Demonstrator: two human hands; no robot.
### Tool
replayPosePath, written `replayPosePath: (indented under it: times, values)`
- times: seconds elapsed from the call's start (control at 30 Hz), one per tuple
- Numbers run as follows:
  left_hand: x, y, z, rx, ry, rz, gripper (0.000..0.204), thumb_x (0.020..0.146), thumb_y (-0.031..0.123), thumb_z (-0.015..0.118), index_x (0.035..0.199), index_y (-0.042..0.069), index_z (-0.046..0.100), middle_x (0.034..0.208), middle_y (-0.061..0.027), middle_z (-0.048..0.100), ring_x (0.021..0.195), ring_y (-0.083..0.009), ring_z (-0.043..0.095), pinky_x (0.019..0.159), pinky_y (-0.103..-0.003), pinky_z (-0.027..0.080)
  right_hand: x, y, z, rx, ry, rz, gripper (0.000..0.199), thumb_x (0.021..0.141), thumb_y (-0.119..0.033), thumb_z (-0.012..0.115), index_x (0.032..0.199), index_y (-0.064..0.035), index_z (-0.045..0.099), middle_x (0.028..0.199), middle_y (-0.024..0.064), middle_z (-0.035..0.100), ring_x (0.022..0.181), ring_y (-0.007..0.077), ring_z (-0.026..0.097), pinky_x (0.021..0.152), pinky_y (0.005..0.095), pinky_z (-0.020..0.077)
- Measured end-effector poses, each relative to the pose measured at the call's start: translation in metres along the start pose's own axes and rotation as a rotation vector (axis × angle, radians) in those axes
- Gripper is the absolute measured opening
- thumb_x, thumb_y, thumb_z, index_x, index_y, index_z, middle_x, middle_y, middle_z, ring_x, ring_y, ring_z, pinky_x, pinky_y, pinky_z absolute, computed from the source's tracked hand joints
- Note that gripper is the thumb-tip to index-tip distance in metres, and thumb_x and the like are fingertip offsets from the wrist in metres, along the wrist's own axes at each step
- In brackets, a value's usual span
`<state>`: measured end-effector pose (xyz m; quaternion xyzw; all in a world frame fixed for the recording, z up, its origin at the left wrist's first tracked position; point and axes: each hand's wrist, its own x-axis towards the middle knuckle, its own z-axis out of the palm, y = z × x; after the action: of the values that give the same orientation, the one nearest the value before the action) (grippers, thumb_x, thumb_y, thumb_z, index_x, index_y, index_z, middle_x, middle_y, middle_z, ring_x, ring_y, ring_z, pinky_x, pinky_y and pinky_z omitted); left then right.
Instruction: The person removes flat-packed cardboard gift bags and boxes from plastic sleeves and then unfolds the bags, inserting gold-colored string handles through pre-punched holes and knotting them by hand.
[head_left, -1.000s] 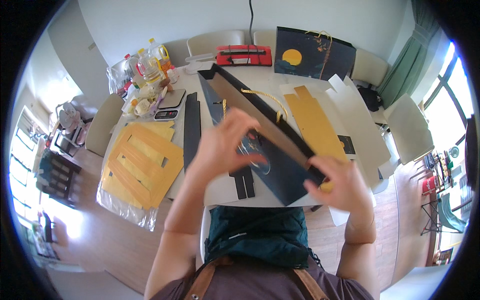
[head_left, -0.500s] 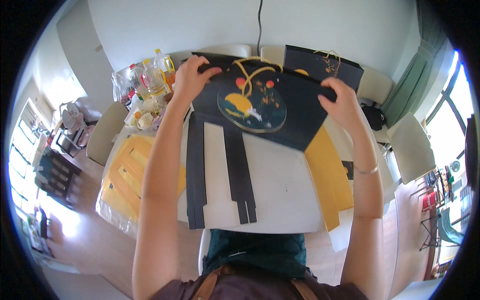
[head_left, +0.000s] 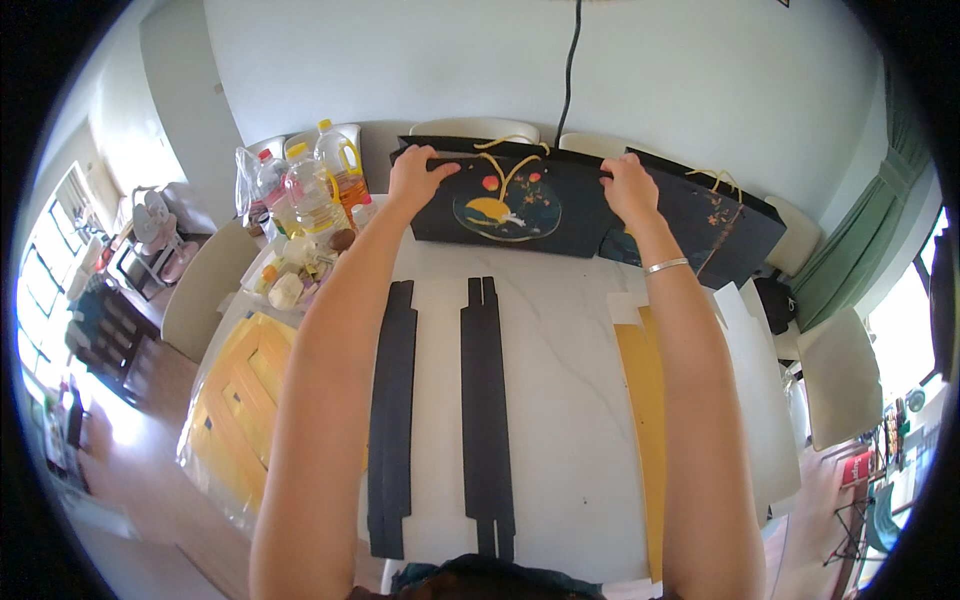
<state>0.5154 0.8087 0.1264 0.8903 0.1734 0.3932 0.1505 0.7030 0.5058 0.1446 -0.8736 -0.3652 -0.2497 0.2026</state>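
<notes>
A black paper gift bag [head_left: 580, 225] with gold rope handles stands at the far side of the table, its front printed with a round moon scene. My left hand [head_left: 415, 185] grips its upper left edge, thumb on the front face. My right hand [head_left: 630, 190] is closed on its upper right edge, the fingertips partly hidden. A second black gift bag [head_left: 740, 235] stands close on the right, partly behind my right hand. Nearer me, two long black card strips [head_left: 392, 430] lie on the table, with white card between them.
Bottles of yellow and amber liquid [head_left: 315, 205] and a tray of small items [head_left: 290, 285] crowd the back left. Yellow card pieces [head_left: 250, 390] in clear plastic lie at the left. A yellow card sheet [head_left: 645, 430] and white card [head_left: 760, 410] flank my right forearm. Chairs surround the table.
Both hands have carried the gift bag away from me and lowered it upright at the table's far side, beside the second bag. My view has also shifted forward.
</notes>
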Motion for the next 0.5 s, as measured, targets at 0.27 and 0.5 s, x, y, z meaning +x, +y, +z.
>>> replayPosePath:
  times: [0.27,0.5]
  values:
    - [0.002,0.008,0.025,0.123,0.117,-0.046,0.049,0.077,0.04,0.075,0.106,0.005,0.057,0.103,-0.0142,0.058,0.098,-0.0337,0.061,0.081,-0.043,0.049,0.0,0.007,0.023,-0.089,0.083,0.056,0.054,0.082,-0.017,0.064,0.133,-0.0159,0.044,0.141,0.0239,0.037,0.091,0.0401,0.066,0.076,0.0449,0.0558]
    - [-0.023,0.021,-0.003,0.166,0.152,-0.171,0.065,0.076,0.025,0.077,0.13,0.015,0.041,0.127,-0.0155,0.04,0.097,-0.0345,0.061,0.077,-0.042,0.053,-0.032,0.012,-0.044,-0.042,-0.068,-0.035,0.046,0.085,-0.025,0.062,0.128,-0.0138,0.049,0.133,0.0149,0.049,0.105,0.0353,0.061,0.085,0.0458,0.0518]
